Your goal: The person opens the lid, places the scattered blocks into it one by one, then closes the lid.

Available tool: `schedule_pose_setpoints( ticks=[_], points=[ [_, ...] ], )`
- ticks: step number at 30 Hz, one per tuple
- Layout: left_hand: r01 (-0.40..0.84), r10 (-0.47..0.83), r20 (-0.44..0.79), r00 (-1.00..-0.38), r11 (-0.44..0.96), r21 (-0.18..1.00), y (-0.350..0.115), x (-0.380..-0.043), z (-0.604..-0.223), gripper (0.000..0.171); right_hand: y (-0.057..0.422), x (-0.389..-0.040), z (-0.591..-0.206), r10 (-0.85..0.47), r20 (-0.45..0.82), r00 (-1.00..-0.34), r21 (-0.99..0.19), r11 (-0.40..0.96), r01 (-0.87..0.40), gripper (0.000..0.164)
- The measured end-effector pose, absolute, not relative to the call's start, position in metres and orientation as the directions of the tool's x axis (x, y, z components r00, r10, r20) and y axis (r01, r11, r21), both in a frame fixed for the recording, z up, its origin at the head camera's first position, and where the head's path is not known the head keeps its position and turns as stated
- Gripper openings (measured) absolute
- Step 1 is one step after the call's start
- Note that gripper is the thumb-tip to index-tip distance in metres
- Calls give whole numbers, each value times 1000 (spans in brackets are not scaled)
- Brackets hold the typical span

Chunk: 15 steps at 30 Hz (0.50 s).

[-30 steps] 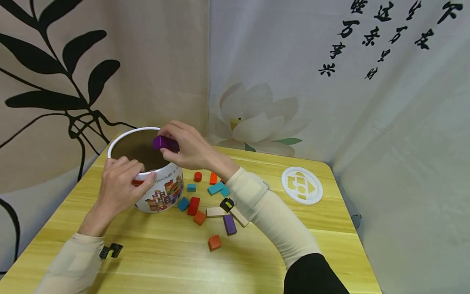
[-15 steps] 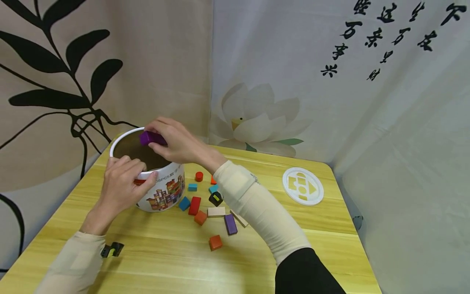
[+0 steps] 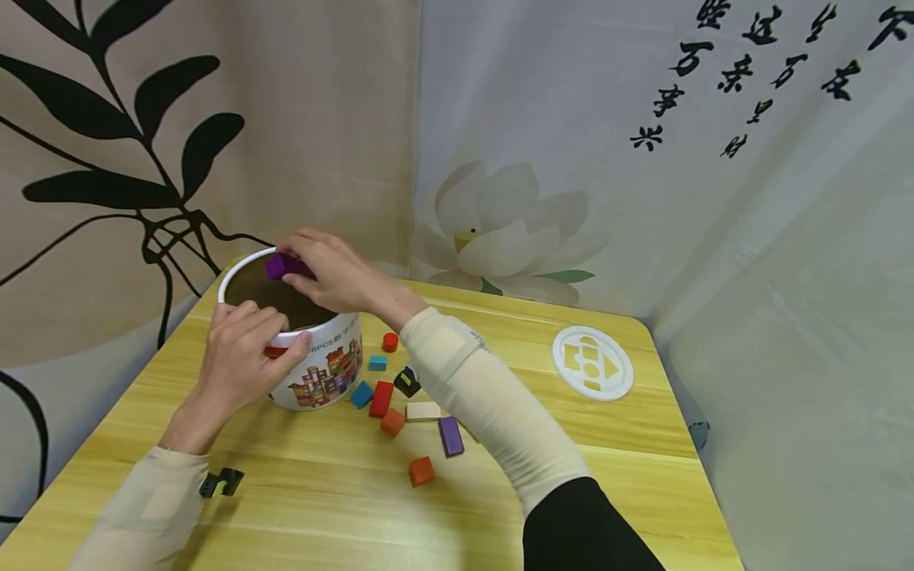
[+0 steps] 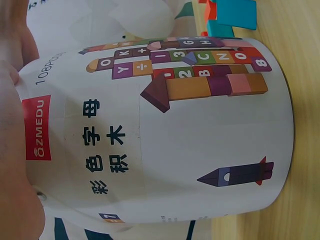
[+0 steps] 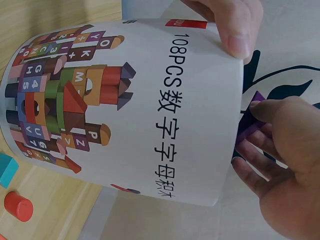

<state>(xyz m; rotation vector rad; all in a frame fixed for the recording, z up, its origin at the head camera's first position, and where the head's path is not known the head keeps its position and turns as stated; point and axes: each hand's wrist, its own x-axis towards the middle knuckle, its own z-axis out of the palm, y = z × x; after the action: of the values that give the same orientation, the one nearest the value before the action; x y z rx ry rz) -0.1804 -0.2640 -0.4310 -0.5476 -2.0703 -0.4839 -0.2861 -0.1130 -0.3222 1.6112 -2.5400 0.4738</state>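
Observation:
A white round bucket printed with pictures of building blocks stands at the table's left side, its top uncovered. My left hand grips the near rim, thumb outside and fingers curled over the edge. Above the bucket's mouth, my right hand pinches a purple block between thumb and fingers. In the right wrist view the same purple block shows beside the rim, partly covered by the fingers. The inside bottom of the bucket is hidden in the head view.
Right of the bucket lie loose wooden blocks: a red cylinder, a red block, an orange cube, a purple block and a plain one. A white lid with cut-out shapes lies at the table's right. My right forearm covers some blocks.
My right hand has moved left with the purple block, from the bucket's right rim to farther over its mouth. The left hand keeps its grip on the rim.

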Motion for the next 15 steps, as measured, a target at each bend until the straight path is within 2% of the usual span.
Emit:
schedule_pose_setpoints(
  ticks=[8,15],
  points=[
    [547,189,845,-500,825,139,-263,-179,-431,42,-114,-287,-326,-853,210,-478,-274,418,-866,53],
    [548,185,843,-505,823,148,-263,-178,-430,42,-107,-285,-328,-826,164,-539,-239,497,-834,62]
  ],
)
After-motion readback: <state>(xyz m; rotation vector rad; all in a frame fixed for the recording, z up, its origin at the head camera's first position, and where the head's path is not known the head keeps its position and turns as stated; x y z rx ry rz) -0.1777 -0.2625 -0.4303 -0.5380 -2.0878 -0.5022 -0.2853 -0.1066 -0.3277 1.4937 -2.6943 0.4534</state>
